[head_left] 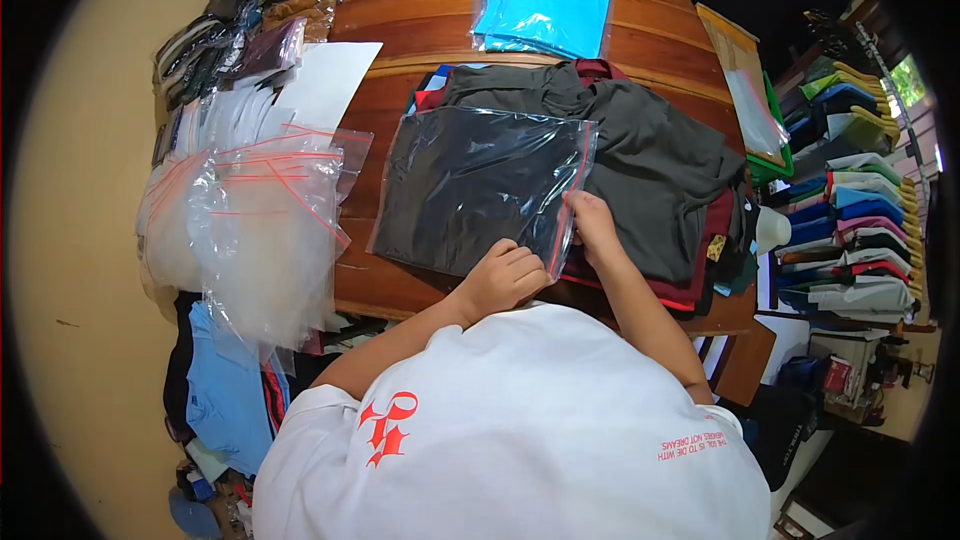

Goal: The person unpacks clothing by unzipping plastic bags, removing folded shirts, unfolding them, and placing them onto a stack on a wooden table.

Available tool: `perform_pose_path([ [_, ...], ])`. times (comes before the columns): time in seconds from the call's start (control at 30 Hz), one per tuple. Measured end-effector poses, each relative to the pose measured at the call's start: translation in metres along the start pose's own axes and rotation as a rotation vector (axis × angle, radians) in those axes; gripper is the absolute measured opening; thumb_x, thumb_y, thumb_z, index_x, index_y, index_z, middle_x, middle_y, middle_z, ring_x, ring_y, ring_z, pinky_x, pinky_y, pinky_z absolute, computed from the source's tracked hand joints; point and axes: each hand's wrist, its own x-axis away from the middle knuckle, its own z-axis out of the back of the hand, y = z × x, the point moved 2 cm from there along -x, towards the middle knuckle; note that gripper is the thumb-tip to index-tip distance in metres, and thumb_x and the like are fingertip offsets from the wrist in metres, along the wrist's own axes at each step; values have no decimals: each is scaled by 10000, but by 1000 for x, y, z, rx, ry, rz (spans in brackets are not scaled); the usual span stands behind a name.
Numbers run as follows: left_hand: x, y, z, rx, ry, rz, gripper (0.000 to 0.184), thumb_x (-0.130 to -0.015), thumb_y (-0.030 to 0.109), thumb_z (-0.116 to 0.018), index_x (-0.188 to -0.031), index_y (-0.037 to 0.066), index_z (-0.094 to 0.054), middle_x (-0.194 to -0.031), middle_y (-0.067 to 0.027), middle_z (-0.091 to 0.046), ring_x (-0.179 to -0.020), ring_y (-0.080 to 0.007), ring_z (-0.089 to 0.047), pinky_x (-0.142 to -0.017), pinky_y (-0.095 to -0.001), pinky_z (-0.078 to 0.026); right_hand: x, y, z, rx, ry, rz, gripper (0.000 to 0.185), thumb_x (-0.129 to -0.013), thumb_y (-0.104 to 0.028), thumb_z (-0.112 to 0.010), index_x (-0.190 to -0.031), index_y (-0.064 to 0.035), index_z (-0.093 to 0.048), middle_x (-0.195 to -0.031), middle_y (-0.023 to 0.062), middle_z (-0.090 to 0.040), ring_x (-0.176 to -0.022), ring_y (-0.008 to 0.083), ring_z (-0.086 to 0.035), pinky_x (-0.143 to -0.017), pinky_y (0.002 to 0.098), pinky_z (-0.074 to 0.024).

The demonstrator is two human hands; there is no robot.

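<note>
A clear zip bag (470, 190) with a dark folded garment inside lies on the wooden table, its red zip strip on the right side. My right hand (592, 222) pinches the bag's edge at that strip. Near the bag's lower right corner, my left hand (507, 275) rests with its fingers curled on the plastic; whether it grips the edge is hard to make out. Beyond and under the bag spreads a pile of dark grey shirts (660, 170), with maroon cloth showing below.
Bagged bright blue garments (545, 10) lie at the table's far side. Empty clear bags (270, 230) and a white sheet (325, 90) are on the left, near stacked packaged clothes (270, 50). Hanging shirts (860, 210) line the right, beside a green basket (768, 170).
</note>
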Motion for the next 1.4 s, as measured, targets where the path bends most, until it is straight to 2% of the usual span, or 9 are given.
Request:
perform_pose_path([
  [0.13, 0, 0, 0, 11, -13, -3, 142, -787, 142, -659, -761, 102, -525, -747, -23, -511, -717, -172, -529, -714, -310, -369, -8, -2, 1, 10, 15, 7, 230, -913, -234, -513, -727, -105, -549, -563, -13, -509, -416, 89, -433, -369, 239, -279],
  [0.2, 1, -1, -1, 10, -24, 9, 143, -748, 109, -707, -791, 111, -570, -742, -3, -559, -700, -164, -549, -712, -311, -380, -12, -2, 2, 22, 37, 23, 225, -911, -231, -514, -729, -103, -551, -565, -10, -509, -414, 93, -434, -365, 239, -279],
  [0.63, -1, -1, 0, 13, -39, 5, 117, -750, 108, -694, -799, 116, -588, -754, 1, -568, -703, -161, -552, -723, -309, -387, -36, -8, 9, 40, 42, 39, 221, -898, -236, -509, -733, -97, -557, -584, -2, -538, -421, 94, -453, -359, 239, -285],
  [0.93, -2, 0, 4, 36, -32, -9, 138, -736, 105, -694, -816, 108, -581, -765, -6, -570, -715, -161, -555, -733, -310, -383, -58, -16, 16, 77, 86, 86, 256, -907, -233, -515, -705, -81, -561, -498, 13, -508, -374, 107, -426, -355, 251, -286],
  [1.13, -2, 1, 6, 47, -54, -16, 132, -742, 114, -687, -815, 108, -577, -768, -5, -572, -728, -154, -556, -742, -308, -381, -71, -21, 23, 108, 110, 81, 251, -903, -233, -522, -709, -80, -567, -525, 3, -517, -379, 108, -447, -352, 252, -291],
  [1.2, -1, 0, 5, 66, -63, -8, 95, -778, 114, -628, -842, 121, -558, -782, -5, -518, -767, -151, -544, -757, -303, -383, -78, -20, 25, 160, 139, 101, 249, -901, -256, -523, -728, -89, -588, -566, -3, -549, -388, 95, -445, -355, 247, -293],
  [1.4, 0, -2, 2, 45, -64, -12, 98, -780, 117, -628, -842, 122, -552, -790, -7, -521, -769, -152, -545, -759, -301, -383, -86, -27, 23, 162, 128, 126, 238, -898, -254, -524, -740, -92, -596, -577, -7, -552, -392, 93, -445, -356, 247, -300],
])
